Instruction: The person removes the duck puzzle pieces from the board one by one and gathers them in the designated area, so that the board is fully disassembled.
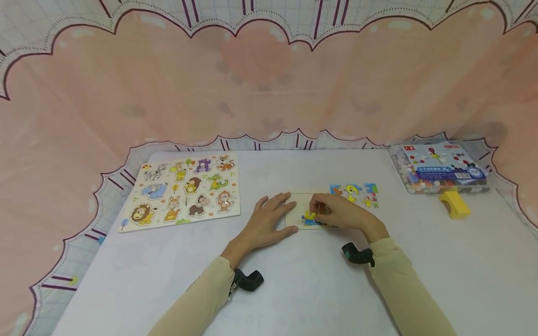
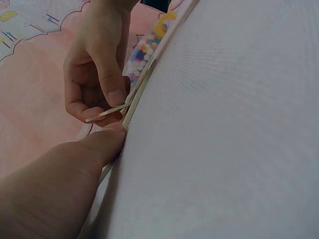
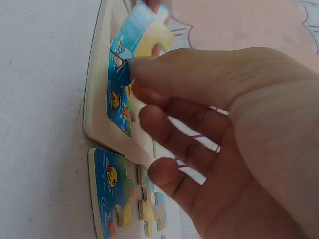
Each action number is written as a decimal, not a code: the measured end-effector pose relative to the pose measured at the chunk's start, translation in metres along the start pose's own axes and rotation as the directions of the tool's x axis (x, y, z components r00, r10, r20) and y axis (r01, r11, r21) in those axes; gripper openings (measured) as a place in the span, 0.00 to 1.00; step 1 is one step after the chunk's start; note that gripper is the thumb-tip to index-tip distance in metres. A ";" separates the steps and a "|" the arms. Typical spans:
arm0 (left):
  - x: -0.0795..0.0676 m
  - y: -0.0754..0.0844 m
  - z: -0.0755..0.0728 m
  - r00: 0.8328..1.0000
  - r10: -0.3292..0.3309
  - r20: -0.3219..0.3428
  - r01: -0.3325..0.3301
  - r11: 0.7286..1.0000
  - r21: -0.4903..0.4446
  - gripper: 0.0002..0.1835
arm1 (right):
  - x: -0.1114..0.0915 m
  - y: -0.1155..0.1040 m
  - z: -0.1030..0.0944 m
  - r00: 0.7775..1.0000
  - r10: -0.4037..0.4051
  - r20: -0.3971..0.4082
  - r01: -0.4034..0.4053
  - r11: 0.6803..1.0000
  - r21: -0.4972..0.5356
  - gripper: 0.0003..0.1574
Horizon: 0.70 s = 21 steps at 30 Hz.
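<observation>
A small pale wooden puzzle tray lies on the table before me. My left hand rests at its left side with fingers spread, thumb touching the near edge. Over the tray, my right hand pinches a blue-and-yellow jigsaw piece between thumb and fingers. The left wrist view shows that piece edge-on, tilted above the tray. Another jigsaw piece with ducks on blue water lies inside the tray, partly hidden by the held one. Beside the tray lie several loose jigsaw pieces.
An animal puzzle board lies at the left. At the back right sits a clear plastic box of colourful beads, with a yellow arched block in front of it. A patterned cloth hangs behind the white table.
</observation>
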<state>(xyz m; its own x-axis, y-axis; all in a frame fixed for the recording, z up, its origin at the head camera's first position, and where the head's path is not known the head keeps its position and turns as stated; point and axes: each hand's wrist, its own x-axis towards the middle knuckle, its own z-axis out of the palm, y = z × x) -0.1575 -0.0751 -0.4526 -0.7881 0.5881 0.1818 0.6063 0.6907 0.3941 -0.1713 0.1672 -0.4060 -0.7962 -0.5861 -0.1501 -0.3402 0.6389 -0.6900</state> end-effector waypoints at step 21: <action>-0.001 0.000 0.001 1.000 -0.002 -0.003 0.002 1.000 0.018 0.35 | -0.006 0.008 -0.008 0.999 -0.041 -0.036 0.041 0.999 0.014 0.09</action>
<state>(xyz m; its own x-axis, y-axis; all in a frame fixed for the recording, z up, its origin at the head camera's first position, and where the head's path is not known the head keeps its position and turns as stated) -0.1565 -0.0756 -0.4533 -0.7895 0.5855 0.1840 0.6066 0.6991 0.3786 -0.1730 0.1795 -0.4051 -0.7993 -0.5932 -0.0960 -0.3661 0.6073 -0.7051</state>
